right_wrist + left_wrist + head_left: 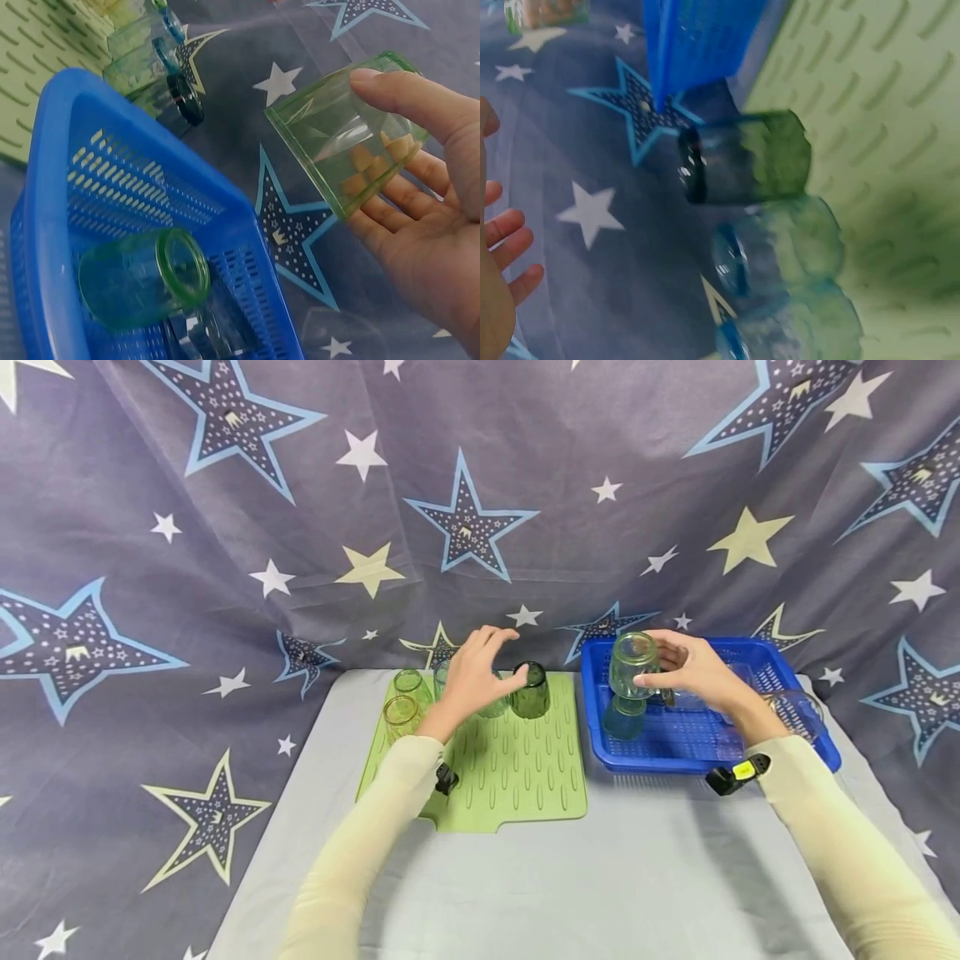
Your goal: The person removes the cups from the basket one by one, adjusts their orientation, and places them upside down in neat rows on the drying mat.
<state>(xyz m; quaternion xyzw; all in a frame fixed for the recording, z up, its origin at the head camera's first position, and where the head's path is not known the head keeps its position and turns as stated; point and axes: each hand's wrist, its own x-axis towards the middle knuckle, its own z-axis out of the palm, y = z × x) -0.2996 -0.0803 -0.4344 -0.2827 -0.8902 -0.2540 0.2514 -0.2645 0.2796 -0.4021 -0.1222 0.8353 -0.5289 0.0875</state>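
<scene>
My right hand [693, 672] grips a clear green-tinted glass [630, 672] above the left part of the blue basket [600, 747]. In the right wrist view, thumb and fingers hold that glass [337, 142] from opposite sides. My left hand [476, 672] is raised over the green drying mat [517, 777], thumb and fingers spread apart with nothing between them. Closest to it stands a dark green glass [531, 697]; the left wrist view shows the fingers [510, 232] apart from this glass [772, 157]. A pale blue-green glass [492, 703] is partly hidden behind the left hand.
On the mat's left stand an amber-rimmed glass [401, 718] and a green glass [411, 685]. Inside the basket, a teal-green glass [124, 281] sits among several clear glasses. A star-patterned curtain [465, 602] hangs behind the white table [555, 893].
</scene>
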